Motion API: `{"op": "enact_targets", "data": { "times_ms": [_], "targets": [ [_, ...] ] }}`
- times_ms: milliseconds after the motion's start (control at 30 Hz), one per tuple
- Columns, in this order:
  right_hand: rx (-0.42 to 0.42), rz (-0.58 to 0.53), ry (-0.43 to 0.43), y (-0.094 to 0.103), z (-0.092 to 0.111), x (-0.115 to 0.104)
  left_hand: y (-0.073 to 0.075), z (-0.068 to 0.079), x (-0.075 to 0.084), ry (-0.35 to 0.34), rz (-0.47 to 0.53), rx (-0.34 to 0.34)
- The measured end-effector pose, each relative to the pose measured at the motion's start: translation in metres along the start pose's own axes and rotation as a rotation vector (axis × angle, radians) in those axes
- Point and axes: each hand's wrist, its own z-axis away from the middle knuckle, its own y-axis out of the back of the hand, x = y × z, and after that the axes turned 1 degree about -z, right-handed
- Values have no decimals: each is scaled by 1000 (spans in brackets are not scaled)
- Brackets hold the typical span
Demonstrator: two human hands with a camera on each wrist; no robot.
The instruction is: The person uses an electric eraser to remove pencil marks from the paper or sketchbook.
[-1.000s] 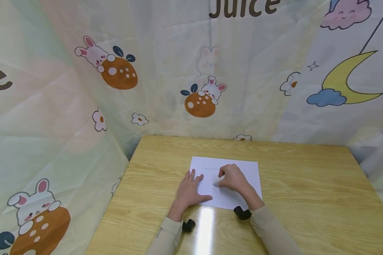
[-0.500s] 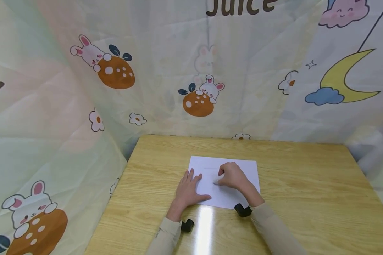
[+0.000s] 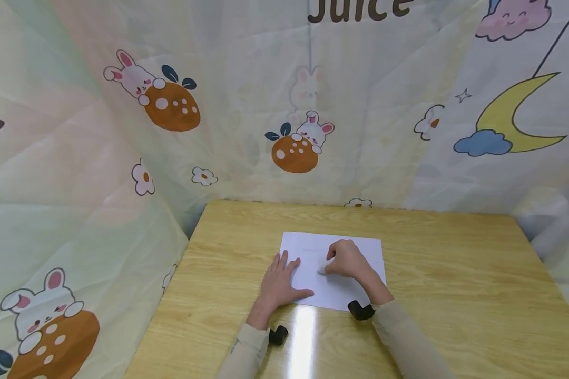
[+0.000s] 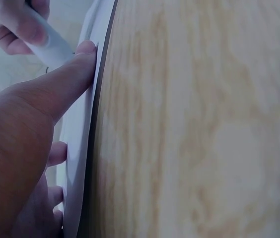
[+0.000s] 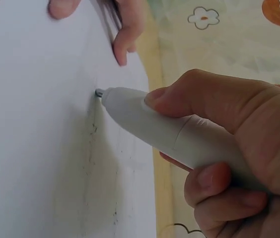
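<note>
A sheet of white paper [image 3: 308,292] lies on the wooden table. Over its left edge the left hand [image 3: 278,281] rests with fingers spread, thumb [image 4: 75,64] along the near edge in the left wrist view. The right hand [image 3: 351,260] grips a thick white electric eraser [image 5: 147,119] shaped like a fat pen, the thumb lying along its top. Its narrow metal-ringed tip [image 5: 99,92] is right at the paper. Below the tip, faint grey lines and dark crumbs [image 5: 93,130] run along the sheet in the right wrist view. Much of the eraser's body is hidden by the hand in the head view.
The wooden table [image 3: 455,273] extends on all sides of the paper, with a bright light reflection [image 3: 302,342] in front. A printed cloth [image 3: 242,105] hangs behind it and to the left. Black camera mounts [image 3: 360,310] sit at both wrists.
The right hand has shifted very slightly up the sheet with the electric eraser. The left hand keeps its place on the paper. The head view has swung a little.
</note>
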Motion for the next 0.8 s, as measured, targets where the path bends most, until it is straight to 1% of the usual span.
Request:
{"op": "enact_targets", "data": {
  "times_ms": [67, 233, 433, 567, 733, 800],
  "targets": [
    [5, -16, -7, 1, -2, -1, 0, -1, 0, 4, 6, 4],
    [-6, -46, -69, 1, -2, 1, -3, -2, -1, 8, -8, -14],
    [-7, -58, -58, -2, -4, 0, -2, -2, -1, 9, -21, -9],
    [-5, -65, -117, -5, -3, 0, -1, -2, -1, 13, -24, -16],
    [-3, -92, -100, -6, -3, 0, 0, -1, 0, 11, -10, -19],
    [5, -97, -114, -5, -3, 0, 0, -2, 0, 15, -7, -18]
  ]
}}
